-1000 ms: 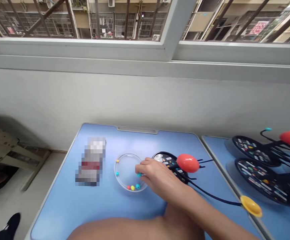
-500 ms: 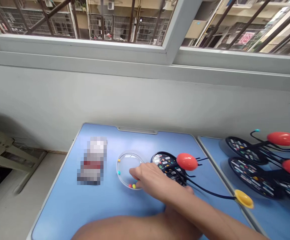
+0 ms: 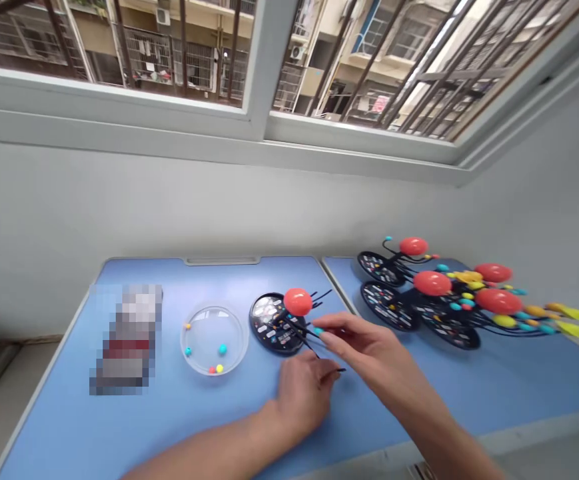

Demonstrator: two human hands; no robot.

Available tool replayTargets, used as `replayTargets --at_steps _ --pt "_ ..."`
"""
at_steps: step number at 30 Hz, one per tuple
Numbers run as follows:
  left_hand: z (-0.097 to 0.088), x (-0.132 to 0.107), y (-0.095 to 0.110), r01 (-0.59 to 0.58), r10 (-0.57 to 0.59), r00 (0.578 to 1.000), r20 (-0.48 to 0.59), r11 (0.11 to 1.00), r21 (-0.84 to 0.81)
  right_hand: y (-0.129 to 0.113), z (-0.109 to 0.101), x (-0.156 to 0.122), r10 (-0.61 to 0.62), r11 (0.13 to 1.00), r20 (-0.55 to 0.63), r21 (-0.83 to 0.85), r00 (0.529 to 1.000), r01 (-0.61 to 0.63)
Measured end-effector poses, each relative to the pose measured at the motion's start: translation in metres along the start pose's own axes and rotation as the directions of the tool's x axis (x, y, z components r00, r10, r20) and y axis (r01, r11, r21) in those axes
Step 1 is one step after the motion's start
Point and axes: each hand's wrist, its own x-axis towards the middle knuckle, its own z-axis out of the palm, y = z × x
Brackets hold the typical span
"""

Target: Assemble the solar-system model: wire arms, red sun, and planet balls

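My right hand (image 3: 369, 347) pinches a small teal bead (image 3: 318, 331) between thumb and fingertips, at the end of a thin black rod. That rod belongs to a model resembling a solar system, with a red ball (image 3: 298, 302) above a round black base (image 3: 276, 323) printed with small pictures. My left hand (image 3: 305, 393) is closed round another black rod of this model, whose bare tip (image 3: 342, 370) sticks out past the fingers. Left of the base lies a clear round dish (image 3: 184, 337) holding several beads, including a larger teal bead (image 3: 222, 349).
Several similar models with red balls (image 3: 432, 283), black bases and coloured beads stand on the adjoining blue table to the right. A blurred-out flat item (image 3: 128, 340) lies at the left of the blue table (image 3: 69, 400). Wall and barred window are behind.
My right hand has moved from the dish to the model's rods with a teal bead. My left hand now shows in front of the base. The view has swung to the right.
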Motion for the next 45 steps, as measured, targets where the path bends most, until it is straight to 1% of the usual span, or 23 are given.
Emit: replayTargets --at_steps 1,2,4,5,7,9,12,15,19,23,26,31,34,39,42,45 --pt "-0.001 0.0 0.001 -0.014 0.014 1.0 0.02 1.0 -0.011 0.011 -0.008 -0.01 0.055 0.997 -0.103 0.051 0.993 -0.05" --pt "-0.002 0.0 0.002 -0.022 0.023 0.999 0.035 0.999 -0.033 0.023 -0.013 -0.018 0.102 0.991 -0.179 0.103 0.979 -0.084" --pt "-0.004 0.0 0.004 -0.019 0.023 0.999 0.045 0.996 -0.089 0.043 -0.016 -0.033 0.185 0.968 -0.264 0.213 0.947 -0.13" --pt "-0.004 0.0 0.005 -0.013 0.018 0.999 0.043 0.994 -0.111 0.05 -0.016 -0.038 0.22 0.953 -0.277 0.265 0.936 -0.146" --pt "-0.004 0.001 0.006 0.004 0.001 0.999 0.04 0.992 -0.128 0.058 -0.014 -0.044 0.271 0.923 -0.281 0.349 0.921 -0.165" --pt "-0.004 0.002 0.008 0.024 -0.02 0.999 0.036 0.992 -0.122 0.058 -0.013 -0.046 0.296 0.902 -0.278 0.398 0.914 -0.171" --pt "-0.005 0.003 0.01 0.039 -0.035 0.999 0.034 0.992 -0.121 0.054 -0.015 -0.045 0.302 0.885 -0.271 0.437 0.914 -0.163" --pt "-0.005 0.004 0.012 0.074 -0.07 0.997 0.033 0.985 -0.156 0.056 -0.016 -0.045 0.319 0.86 -0.246 0.481 0.915 -0.17" --pt "-0.002 0.005 0.013 0.147 -0.142 0.989 0.043 0.967 -0.208 0.066 -0.012 -0.045 0.358 0.829 -0.235 0.526 0.904 -0.192" --pt "-0.001 0.006 0.014 0.188 -0.18 0.982 0.051 0.948 -0.259 0.078 -0.008 -0.044 0.38 0.815 -0.227 0.54 0.897 -0.209" --pt "-0.001 0.007 0.015 0.227 -0.215 0.974 0.072 0.924 -0.308 0.082 -0.007 -0.043 0.368 0.845 -0.243 0.491 0.898 -0.213" --pt "-0.002 0.01 0.015 0.325 -0.288 0.946 0.151 0.85 -0.414 0.08 -0.005 -0.044 0.3 0.922 -0.267 0.326 0.916 -0.207" --pt "-0.002 0.011 0.014 0.331 -0.284 0.943 0.171 0.832 -0.445 0.076 -0.006 -0.046 0.278 0.949 -0.266 0.228 0.923 -0.22" --pt "0.0 0.011 0.013 0.343 -0.3 0.939 0.166 0.816 -0.465 0.073 -0.008 -0.047 0.212 0.977 -0.273 0.063 0.938 -0.203" --pt "0.002 0.011 0.011 0.35 -0.309 0.937 0.164 0.803 -0.482 0.074 -0.007 -0.048 0.088 0.991 -0.297 -0.072 0.951 -0.114" --pt "0.004 0.011 0.008 0.34 -0.299 0.94 0.163 0.797 -0.499 0.076 -0.007 -0.048 -0.057 0.977 -0.294 -0.213 0.954 -0.007"
